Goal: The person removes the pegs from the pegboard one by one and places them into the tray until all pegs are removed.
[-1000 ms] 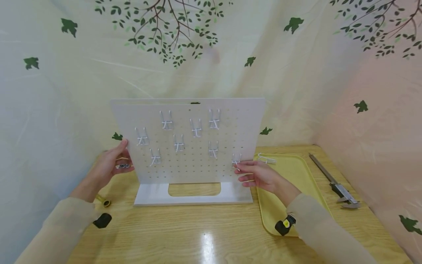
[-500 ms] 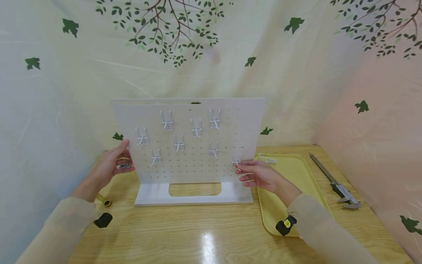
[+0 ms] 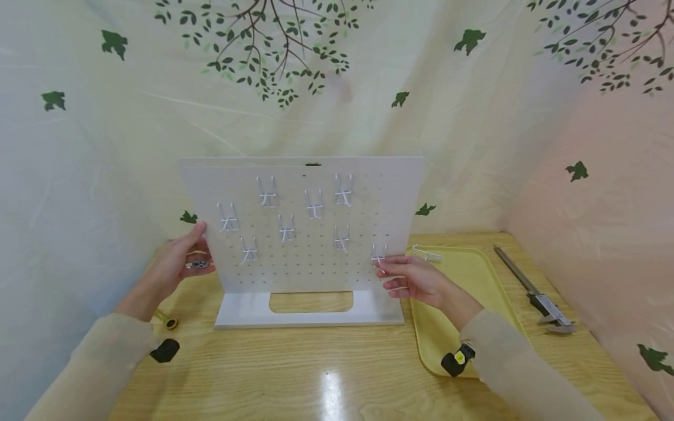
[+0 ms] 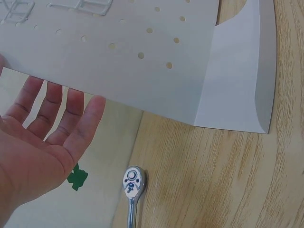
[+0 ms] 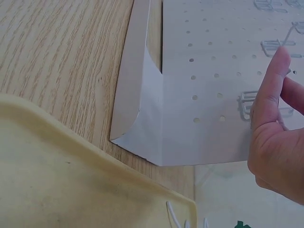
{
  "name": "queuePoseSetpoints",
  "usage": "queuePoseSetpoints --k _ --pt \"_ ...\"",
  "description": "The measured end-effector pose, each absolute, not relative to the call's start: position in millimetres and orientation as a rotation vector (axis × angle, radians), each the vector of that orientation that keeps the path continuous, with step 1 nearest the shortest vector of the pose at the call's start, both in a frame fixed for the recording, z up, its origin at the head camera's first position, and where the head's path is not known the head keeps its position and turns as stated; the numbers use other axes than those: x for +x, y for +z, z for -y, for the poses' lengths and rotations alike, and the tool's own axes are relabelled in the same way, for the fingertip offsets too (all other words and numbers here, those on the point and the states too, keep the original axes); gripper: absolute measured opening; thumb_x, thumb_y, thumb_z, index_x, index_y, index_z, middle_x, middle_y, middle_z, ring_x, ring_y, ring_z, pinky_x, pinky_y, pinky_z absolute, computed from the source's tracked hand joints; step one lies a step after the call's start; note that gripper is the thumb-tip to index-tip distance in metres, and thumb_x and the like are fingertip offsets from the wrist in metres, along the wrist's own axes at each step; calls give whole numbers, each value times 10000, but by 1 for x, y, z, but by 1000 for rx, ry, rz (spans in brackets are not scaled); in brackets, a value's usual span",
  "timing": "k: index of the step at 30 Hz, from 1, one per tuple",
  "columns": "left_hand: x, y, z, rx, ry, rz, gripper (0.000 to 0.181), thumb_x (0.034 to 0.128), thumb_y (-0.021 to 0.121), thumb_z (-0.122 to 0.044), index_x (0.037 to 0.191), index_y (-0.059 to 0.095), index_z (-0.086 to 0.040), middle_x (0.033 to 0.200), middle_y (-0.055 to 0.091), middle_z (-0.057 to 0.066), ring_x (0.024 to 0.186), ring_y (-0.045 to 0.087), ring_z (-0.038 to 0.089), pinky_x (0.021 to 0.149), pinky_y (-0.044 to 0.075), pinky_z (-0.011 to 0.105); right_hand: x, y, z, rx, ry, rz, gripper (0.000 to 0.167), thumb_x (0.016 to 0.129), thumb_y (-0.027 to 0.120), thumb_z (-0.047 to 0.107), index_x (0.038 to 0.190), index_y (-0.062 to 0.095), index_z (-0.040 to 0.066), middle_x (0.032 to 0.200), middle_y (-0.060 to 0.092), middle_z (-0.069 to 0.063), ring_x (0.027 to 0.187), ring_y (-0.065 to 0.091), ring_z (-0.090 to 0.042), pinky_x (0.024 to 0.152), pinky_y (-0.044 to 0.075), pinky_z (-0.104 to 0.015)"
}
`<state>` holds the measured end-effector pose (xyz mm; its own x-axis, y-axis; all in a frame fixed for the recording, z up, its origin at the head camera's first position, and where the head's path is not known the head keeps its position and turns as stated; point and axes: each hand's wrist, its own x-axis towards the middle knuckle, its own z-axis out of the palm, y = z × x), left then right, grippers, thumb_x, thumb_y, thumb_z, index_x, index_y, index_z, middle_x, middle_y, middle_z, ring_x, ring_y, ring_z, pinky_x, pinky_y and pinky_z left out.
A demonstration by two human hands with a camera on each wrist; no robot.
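Observation:
A white pegboard (image 3: 295,270) stands upright on its base, with several white wire hooks hung across it. My left hand (image 3: 168,266) grips its left edge, the thumb near the front face and the fingers behind, as the left wrist view (image 4: 52,133) also shows. At the lower right of the board, my right hand (image 3: 418,282) pinches a wire hook (image 3: 378,251) between thumb and forefinger. The other right-hand fingers are bent loosely. In the right wrist view, that hook (image 5: 248,97) lies against the board, its front part hidden by the hand.
A yellow tray (image 3: 463,333) sits right of the board, a loose wire hook (image 3: 427,255) at its back. Farther right lies a caliper (image 3: 539,298). Behind my left hand rests a ratchet wrench (image 4: 133,185); a yellow tool end (image 3: 169,321) shows by the left wrist.

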<state>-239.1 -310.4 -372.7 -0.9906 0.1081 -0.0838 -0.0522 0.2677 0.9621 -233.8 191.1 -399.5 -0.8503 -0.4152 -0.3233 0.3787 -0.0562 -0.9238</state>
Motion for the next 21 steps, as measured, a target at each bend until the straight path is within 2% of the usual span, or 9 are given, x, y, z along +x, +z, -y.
queuePoseSetpoints --k 4,12,21 --pt "-239 -373 310 52 1820 -2396 680 984 426 -684 1267 537 -75 1171 585 103 1000 654 198 854 595 367 -233 -400 -191 -38 -1960 -1699 310 1024 620 140 1278 577 -32 1009 720 -73 733 693 -137 692 609 -280" --pt "-240 -373 310 59 1821 -2401 671 987 420 -682 1264 542 -83 1160 587 109 985 657 196 851 597 371 -230 -397 -184 -10 -1962 -1700 431 1024 611 139 1378 477 -68 1229 677 -167 817 714 -164 733 610 -295" --pt "-239 -373 310 65 1831 -2388 660 993 422 -673 1259 541 -81 1156 587 103 987 652 201 853 597 376 -226 -397 -185 -49 -2018 -1592 399 1026 593 85 1386 497 -56 1086 713 -88 769 714 -157 723 610 -285"
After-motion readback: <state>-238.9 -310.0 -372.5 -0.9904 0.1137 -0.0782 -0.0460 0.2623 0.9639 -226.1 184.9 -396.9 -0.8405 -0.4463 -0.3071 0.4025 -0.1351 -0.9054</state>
